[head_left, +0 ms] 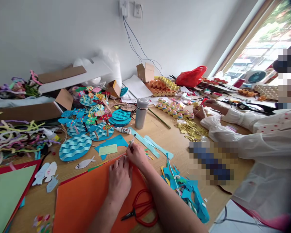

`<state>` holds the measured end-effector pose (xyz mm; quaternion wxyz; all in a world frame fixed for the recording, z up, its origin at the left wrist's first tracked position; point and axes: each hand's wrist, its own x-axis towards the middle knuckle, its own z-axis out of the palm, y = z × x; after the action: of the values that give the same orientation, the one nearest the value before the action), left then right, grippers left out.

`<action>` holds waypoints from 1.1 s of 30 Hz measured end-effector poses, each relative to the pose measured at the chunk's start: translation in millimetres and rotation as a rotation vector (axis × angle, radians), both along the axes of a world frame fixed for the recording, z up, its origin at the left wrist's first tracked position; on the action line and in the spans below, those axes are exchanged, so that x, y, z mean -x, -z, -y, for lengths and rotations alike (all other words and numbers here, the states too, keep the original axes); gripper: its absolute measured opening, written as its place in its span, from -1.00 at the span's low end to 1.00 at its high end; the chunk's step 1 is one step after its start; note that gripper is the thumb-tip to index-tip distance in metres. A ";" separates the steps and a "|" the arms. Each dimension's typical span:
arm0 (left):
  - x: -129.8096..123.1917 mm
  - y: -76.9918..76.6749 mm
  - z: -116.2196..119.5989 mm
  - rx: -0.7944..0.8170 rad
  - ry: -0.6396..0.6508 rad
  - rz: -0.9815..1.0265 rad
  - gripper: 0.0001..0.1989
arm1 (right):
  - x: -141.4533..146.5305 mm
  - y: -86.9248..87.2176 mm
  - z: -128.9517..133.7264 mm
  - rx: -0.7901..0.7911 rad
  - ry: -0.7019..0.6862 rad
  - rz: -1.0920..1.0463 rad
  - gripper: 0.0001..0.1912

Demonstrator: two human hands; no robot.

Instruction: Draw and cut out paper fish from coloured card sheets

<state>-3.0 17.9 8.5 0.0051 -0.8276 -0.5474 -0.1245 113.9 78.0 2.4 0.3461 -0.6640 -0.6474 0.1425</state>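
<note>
An orange sheet (84,197) lies on the table in front of me. My left hand (120,176) rests on its upper part, palm down, with the fingers spread slightly. Close beside it, my right hand (137,155) grips a slim white pen (133,139) near the sheet's far corner. Red-handled scissors (142,208) lie on the right part of the sheet, between my forearms. Beyond the hands are a pale green paper rectangle (108,149) on blue paper (116,141) and a white glue bottle (123,130). A grey paper fish (84,162) lies to the left.
A grey flask (141,113) stands behind my hands. Blue scraps (196,197) lie right, pipe cleaners (16,139) left. At the right, a person's hands (201,111) work near yellow egg cartons (172,108). Green sheets (11,191) lie at left.
</note>
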 end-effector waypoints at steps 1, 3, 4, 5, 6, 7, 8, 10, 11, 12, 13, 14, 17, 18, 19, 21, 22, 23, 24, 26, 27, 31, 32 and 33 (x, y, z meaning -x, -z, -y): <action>0.0 0.2 -0.2 -0.004 0.002 -0.003 -0.70 | 0.1 -0.1 -0.1 0.000 0.001 0.002 -0.90; 0.2 0.9 -0.5 -0.008 0.005 -0.008 -0.70 | 0.3 -0.5 -0.4 0.001 0.002 0.006 -0.90; 0.3 1.1 -0.6 -0.009 0.005 -0.012 -0.70 | 0.3 -0.9 -0.4 0.001 0.003 0.008 -0.90; 0.3 1.2 -0.5 -0.009 0.005 -0.016 -0.70 | 0.3 -1.3 -0.4 0.002 0.002 0.011 -0.90; 0.3 1.2 -0.4 -0.008 0.004 -0.018 -0.70 | 0.4 -1.9 -0.4 0.003 0.002 0.014 -0.90; 0.3 0.9 -0.3 -0.006 0.003 -0.019 -0.70 | 0.5 -2.4 -0.2 0.003 0.001 0.017 -0.90; 0.3 0.4 0.0 -0.005 0.003 -0.018 -0.70 | 0.6 -3.0 0.1 0.004 0.001 0.020 -0.90; 0.2 -1.1 0.5 -0.001 0.006 -0.013 -0.70 | 1.0 -4.2 0.7 0.003 0.001 0.028 -0.90; 0.2 -1.9 0.8 0.000 0.007 -0.010 -0.70 | 1.2 -4.7 1.1 0.003 0.002 0.031 -0.90; 0.2 -2.6 1.0 0.001 0.007 -0.009 -0.71 | 1.4 -5.1 1.4 0.003 0.002 0.035 -0.90; 0.2 -3.1 1.2 0.001 0.006 -0.009 -0.71 | 1.6 -5.4 1.6 0.003 0.004 0.038 -0.90; 0.2 -3.5 1.3 -0.001 0.005 -0.011 -0.71 | 1.7 -5.7 1.8 0.002 0.005 0.042 -0.90; -0.1 -3.3 1.6 -0.010 -0.001 -0.018 -0.71 | 1.6 -6.4 1.9 0.002 0.008 0.047 -0.91; -0.2 -3.0 1.7 -0.011 -0.002 -0.018 -0.71 | 1.5 -6.6 1.8 0.003 0.008 0.047 -0.91; -0.3 -2.9 1.7 -0.010 -0.004 -0.017 -0.71 | 1.3 -6.7 1.8 0.004 0.007 0.046 -0.91; -0.4 -3.3 1.9 -0.003 -0.008 -0.017 -0.70 | 1.0 -6.5 1.7 0.006 0.004 0.040 -0.91; -0.5 -3.9 2.0 0.003 -0.009 -0.018 -0.70 | 0.7 -6.1 1.6 0.009 0.001 0.035 -0.91; -0.5 -4.6 2.0 0.009 -0.010 -0.019 -0.70 | 0.5 -5.5 1.6 0.012 -0.001 0.027 -0.90; -0.6 -5.5 2.0 0.013 -0.008 -0.019 -0.70 | 0.2 -4.8 1.4 0.015 -0.004 0.018 -0.90; -1.0 -7.1 1.8 0.021 -0.001 -0.010 -0.70 | -0.7 -2.7 0.7 0.023 -0.009 -0.003 -0.89; -1.3 -7.7 1.6 0.024 0.001 -0.004 -0.70 | -1.2 -1.6 0.1 0.027 -0.013 -0.014 -0.89; -3.8 -8.4 1.3 0.028 -0.017 -0.003 -0.71 | -4.0 2.4 -3.4 0.049 -0.024 -0.052 -0.88; -4.5 -8.3 1.6 0.028 -0.025 -0.006 -0.71 | -4.8 2.9 -4.2 0.054 -0.025 -0.059 -0.87; -5.3 -8.1 2.0 0.028 -0.031 -0.006 -0.71 | -5.5 3.4 -4.9 0.058 -0.027 -0.065 -0.87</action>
<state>2.3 15.9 16.6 -0.0028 -0.8194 -0.5617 -0.1142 119.3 82.9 -1.0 0.3456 -0.6600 -0.6402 0.1877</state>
